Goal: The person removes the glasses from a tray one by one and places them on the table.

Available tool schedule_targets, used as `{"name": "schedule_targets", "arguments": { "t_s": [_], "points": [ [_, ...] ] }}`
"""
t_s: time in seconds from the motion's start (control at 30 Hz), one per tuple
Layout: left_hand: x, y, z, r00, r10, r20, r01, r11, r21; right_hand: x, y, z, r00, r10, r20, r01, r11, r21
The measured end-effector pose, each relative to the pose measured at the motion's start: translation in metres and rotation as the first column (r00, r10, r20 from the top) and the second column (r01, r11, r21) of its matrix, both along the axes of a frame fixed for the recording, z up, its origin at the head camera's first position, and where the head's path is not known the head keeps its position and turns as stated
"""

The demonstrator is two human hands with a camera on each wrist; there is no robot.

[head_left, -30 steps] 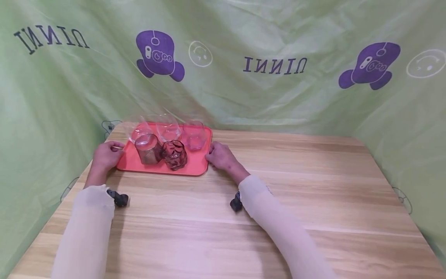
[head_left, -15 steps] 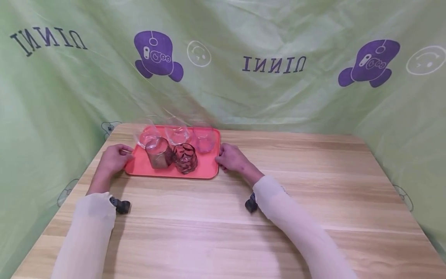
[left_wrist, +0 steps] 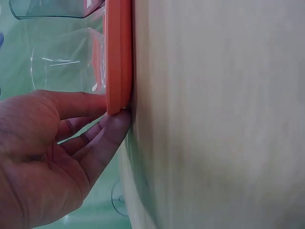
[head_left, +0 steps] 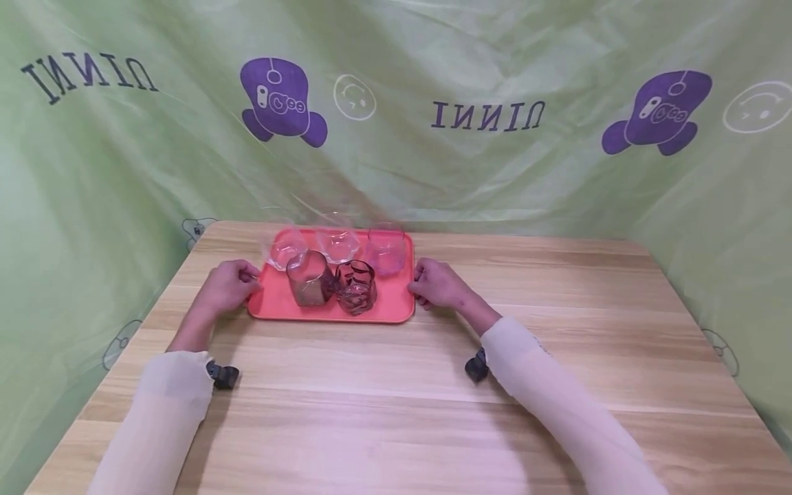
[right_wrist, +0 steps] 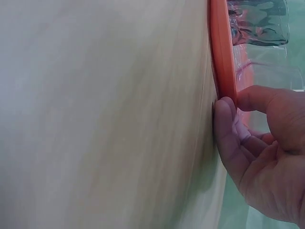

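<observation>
On the table (head_left: 346, 405), back left: tray (head_left: 272, 306) bearing 3 pale glasses (head_left: 386, 256) and, in front, 2 dark glasses (head_left: 309, 282).
Left hand (head_left: 227, 285): fingers pinch the tray's left edge.
Right hand (head_left: 441, 283): fingers pinch its right edge.
Tray: maybe touching the table; view is poor.
Good handling: keep both ends level and go slowly, because glasses may slide.
</observation>
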State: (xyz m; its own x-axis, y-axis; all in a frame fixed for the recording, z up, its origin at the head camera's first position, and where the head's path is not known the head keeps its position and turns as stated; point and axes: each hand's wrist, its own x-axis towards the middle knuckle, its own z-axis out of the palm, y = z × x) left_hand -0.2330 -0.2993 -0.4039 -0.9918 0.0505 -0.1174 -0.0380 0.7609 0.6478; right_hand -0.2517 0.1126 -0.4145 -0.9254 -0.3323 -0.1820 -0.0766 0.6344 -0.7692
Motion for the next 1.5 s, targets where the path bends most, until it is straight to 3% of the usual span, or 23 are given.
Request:
{"name": "schedule_targets", "arguments": {
  "t_s": [0.47,0.73,0.93,1.13,1.5],
  "points": [
    [-0.010,0.040,0.004,0.992,-0.123,0.002,0.123,0.992,-0.036,0.004,0.047,0.000,1.000,-0.011,0.014,0.011,1.000,0.006],
    [-0.017,0.060,0.001,0.985,-0.166,-0.054,0.162,0.985,-0.065,0.002,0.069,0.005,0.999,0.007,-0.041,-0.003,0.995,0.099],
    [-0.022,0.072,0.000,0.982,-0.174,-0.079,0.168,0.983,-0.076,-0.001,0.083,0.004,0.999,-0.003,-0.033,0.005,0.997,0.077],
    [-0.023,0.082,-0.002,0.984,-0.169,-0.052,0.165,0.984,-0.068,-0.001,0.093,0.006,0.999,-0.029,-0.018,0.030,0.998,0.058],
    [-0.022,0.079,0.001,0.987,-0.162,-0.026,0.160,0.985,-0.056,-0.001,0.094,0.005,0.998,-0.013,-0.068,0.019,0.996,0.090]
  ]
}}
